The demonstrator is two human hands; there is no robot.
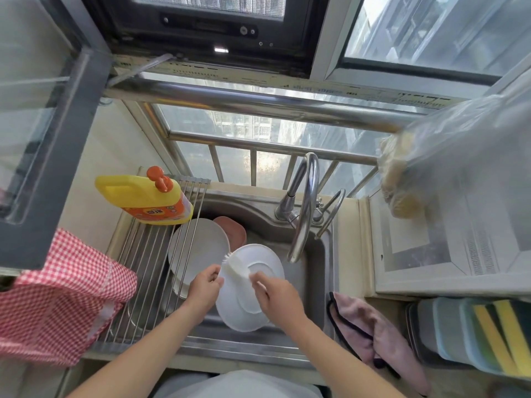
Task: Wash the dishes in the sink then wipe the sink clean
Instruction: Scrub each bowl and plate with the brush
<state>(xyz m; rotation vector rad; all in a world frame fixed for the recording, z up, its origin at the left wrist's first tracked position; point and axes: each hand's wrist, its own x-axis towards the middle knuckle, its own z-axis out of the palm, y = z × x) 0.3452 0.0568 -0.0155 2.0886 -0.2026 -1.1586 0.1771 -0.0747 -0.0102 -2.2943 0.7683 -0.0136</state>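
Two hands over sink (pixel 321 255) — left hand (pixel 204 287) pinches left rim of white plate (pixel 260 293), plate tilted, underside up, held above basin. Right hand (pixel 277 294) curled round handle of white brush (pixel 234 267), bristles on plate near upper left rim. Two more dishes in basin behind: one white plate (pixel 207 242) partly under roll-up rack (pixel 149 268), one pink dish (pixel 234 231) beyond it. One yellow soap bottle (pixel 143 196) on rack. One faucet (pixel 304 205) — no water seen. One pink cloth (pixel 373 331) on right counter.
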